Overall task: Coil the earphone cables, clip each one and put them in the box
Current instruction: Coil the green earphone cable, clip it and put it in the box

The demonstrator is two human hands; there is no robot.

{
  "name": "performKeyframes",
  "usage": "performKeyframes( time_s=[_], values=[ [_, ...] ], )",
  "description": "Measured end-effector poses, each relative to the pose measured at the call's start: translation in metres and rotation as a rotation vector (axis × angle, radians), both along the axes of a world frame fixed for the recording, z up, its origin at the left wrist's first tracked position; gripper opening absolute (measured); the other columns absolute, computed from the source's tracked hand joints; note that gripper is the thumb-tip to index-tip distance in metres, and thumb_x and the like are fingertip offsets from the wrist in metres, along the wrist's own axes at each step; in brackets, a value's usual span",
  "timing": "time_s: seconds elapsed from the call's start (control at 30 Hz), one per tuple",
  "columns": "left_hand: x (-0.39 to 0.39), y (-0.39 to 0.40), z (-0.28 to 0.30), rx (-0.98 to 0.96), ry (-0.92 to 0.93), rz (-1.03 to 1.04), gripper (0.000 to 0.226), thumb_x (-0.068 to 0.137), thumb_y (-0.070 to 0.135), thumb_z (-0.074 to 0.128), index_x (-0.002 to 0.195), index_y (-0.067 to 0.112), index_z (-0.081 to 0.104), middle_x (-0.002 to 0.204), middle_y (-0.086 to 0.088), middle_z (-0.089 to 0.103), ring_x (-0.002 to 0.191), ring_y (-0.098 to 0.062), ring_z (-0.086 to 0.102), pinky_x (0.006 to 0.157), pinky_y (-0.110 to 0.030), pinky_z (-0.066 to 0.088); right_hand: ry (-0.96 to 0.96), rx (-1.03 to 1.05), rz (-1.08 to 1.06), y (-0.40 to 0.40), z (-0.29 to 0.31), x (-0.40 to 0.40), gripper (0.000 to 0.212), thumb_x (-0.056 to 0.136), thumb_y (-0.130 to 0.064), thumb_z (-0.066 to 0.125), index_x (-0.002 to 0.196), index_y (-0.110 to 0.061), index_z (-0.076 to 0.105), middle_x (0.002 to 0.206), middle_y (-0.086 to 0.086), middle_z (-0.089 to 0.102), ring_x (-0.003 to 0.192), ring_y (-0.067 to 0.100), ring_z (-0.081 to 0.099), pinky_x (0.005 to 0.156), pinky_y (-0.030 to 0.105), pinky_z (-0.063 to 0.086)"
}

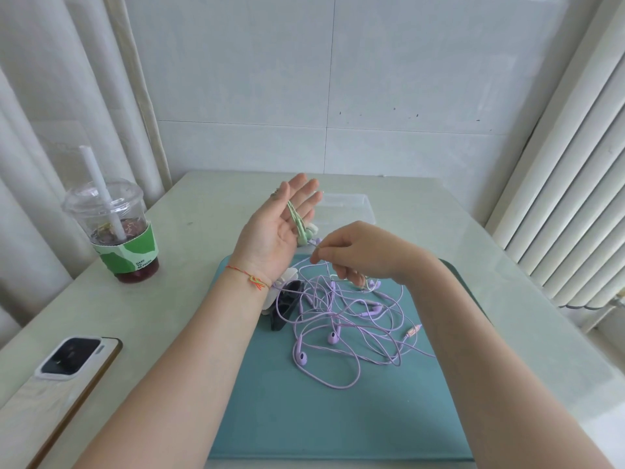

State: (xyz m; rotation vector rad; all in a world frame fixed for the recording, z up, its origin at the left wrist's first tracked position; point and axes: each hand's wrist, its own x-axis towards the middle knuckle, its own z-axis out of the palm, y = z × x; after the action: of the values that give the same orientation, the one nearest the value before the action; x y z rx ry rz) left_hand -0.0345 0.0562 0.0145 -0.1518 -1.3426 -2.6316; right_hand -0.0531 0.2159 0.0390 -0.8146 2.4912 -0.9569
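on the pale table we see a teal mat bearing tangled purple earphones. beyond it stands the clear box. our left hand is raised palm up, fingers straight, green earphones draped between them. our right hand pinches a thin cable just beside those buds.

Green earphones hanging at frame centre, purple earphone cables tangled loose below, clear box behind, black clip left of tangle
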Motion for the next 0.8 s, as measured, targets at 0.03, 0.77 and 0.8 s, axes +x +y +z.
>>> performKeyframes(
  time_s=[0.03, 0.77, 0.8],
  values=[
    [0.0, 0.001, -0.001, -0.035, -0.014, 0.006, 0.03, 0.103, 0.031, 0.04, 0.117, 0.016, 0.062, 0.118, -0.003, 0.07, 0.117, -0.019, 0.063, 0.11, -0.036, 0.039, 0.023, -0.011, -0.022, 0.0, 0.001, 0.0, 0.021, 0.094, -0.022, 0.054, 0.092, -0.017, 0.074, 0.063, 0.001, 0.061, 0.05, 0.017, 0.053, 0.061, 0.027, 0.049],
    [0.002, 0.011, -0.006, -0.466, -0.2, -0.09, 0.031, 0.103, 0.02, 0.043, 0.093, 0.002, 0.067, 0.07, -0.006, 0.07, 0.059, -0.017, 0.066, 0.057, -0.027, 0.05, 0.239, -0.071, -0.106, 0.003, 0.009, 0.0, 0.011, 0.081, -0.021, 0.063, 0.075, -0.015, 0.07, 0.059, 0.0, 0.064, 0.049, 0.007, 0.053, 0.053, 0.018, 0.043],
    [0.001, 0.011, -0.006, -0.514, -0.203, -0.097, 0.032, 0.103, 0.018, 0.042, 0.089, 0.0, 0.064, 0.063, -0.006, 0.067, 0.052, -0.018, 0.063, 0.06, -0.027, 0.053, 0.253, -0.081, -0.114, 0.004, 0.009, -0.001, 0.01, 0.081, -0.021, 0.063, 0.074, -0.016, 0.069, 0.062, -0.003, 0.065, 0.052, 0.008, 0.054, 0.055, 0.02, 0.044]
  ],
)
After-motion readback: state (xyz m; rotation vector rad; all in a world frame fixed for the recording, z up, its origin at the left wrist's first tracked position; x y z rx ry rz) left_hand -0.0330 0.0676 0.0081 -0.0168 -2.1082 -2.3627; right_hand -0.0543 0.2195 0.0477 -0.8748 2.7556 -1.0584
